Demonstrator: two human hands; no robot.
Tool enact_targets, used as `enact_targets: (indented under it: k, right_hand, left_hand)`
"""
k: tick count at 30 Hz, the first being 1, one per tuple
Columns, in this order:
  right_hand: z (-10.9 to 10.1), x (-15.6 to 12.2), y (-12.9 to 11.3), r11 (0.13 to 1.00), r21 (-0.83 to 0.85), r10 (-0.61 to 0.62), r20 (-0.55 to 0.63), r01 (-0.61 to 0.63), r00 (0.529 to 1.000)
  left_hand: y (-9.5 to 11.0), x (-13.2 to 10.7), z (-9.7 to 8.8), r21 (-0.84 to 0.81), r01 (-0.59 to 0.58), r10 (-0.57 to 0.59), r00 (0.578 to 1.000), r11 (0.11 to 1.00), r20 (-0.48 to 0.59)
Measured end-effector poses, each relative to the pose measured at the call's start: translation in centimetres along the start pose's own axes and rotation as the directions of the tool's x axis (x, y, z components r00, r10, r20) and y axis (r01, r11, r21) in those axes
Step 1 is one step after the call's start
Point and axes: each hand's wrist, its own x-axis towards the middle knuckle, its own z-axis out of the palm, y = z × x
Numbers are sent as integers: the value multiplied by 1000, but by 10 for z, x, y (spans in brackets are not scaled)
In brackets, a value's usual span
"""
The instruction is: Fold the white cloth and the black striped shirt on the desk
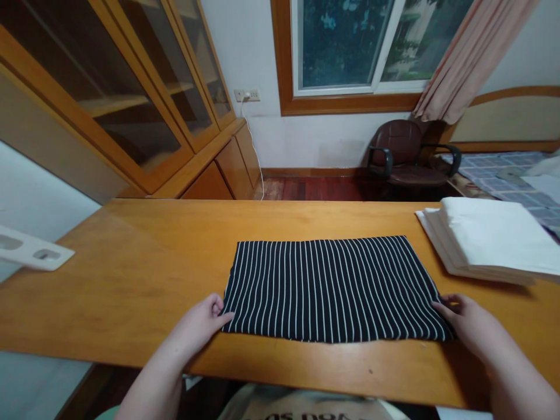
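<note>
A black cloth with white stripes (pixel 332 291) lies flat on the wooden table (pixel 144 280) in front of me, spread as a wide rectangle. My left hand (pixel 212 315) pinches its left edge near the front corner, thumb on top and fingers curled at the side. At the opposite edge my right hand (pixel 464 318) grips the cloth close to the front right corner, its thumb over the fabric. The undersides of both grips are hidden. Slight ripples run through the stripes toward the right side.
A stack of folded white cloth or sheets (pixel 499 239) stands at the table's right. A white slotted plastic piece (pixel 37 249) juts in at the left. Beyond the table are a glass-door cabinet (pixel 144 105), a brown armchair (pixel 400 151) and a bed (pixel 499 175).
</note>
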Motion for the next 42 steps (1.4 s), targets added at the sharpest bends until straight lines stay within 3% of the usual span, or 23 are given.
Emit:
enact_targets:
  k: [2,4,5,7,9,12,15,19,24,29,36,42]
  right_hand:
    - [2,1,-7,987,-148,-85,-116,67,990]
    - [4,-5,-33,941,-284,-245,-208,181,947]
    - [6,-11,-53,923,-285,-323,-199,260,925]
    - [14,-24,-99,854,-184,-508,-92,487,856]
    - [28,-36,-147,766,-108,-634,36,634,772]
    - [57,-44,-202,665,-42,-732,159,746,662]
    - [89,-41,-227,654,-52,-725,242,755,644]
    - [120,-31,-225,648,-85,-723,246,757,646]
    - [128,-18,-213,645,-155,-722,198,748,663]
    - [117,2,-194,670,-248,-673,192,699,714]
    - [90,42,-140,771,-375,-495,156,515,855]
    - [69,65,-104,804,-457,-376,105,381,920]
  left_hand:
    - [8,5,-6,80,-12,20,995,997,-102]
    - [24,12,-8,151,-64,97,971,986,-218]
    - [36,16,-6,183,-115,159,957,976,-243]
    - [68,25,4,226,-272,317,928,935,-197]
    - [104,34,22,249,-431,463,883,867,-82]
    - [151,51,59,279,-552,563,825,786,49]
    - [171,67,95,346,-552,561,824,758,85]
    - [163,79,122,402,-546,571,818,735,67]
    - [153,85,120,392,-515,556,831,762,10]
    - [130,98,100,405,-398,457,888,823,-57]
    - [76,112,62,480,-237,338,931,845,-134]
    - [66,118,59,563,-190,325,934,804,-149]
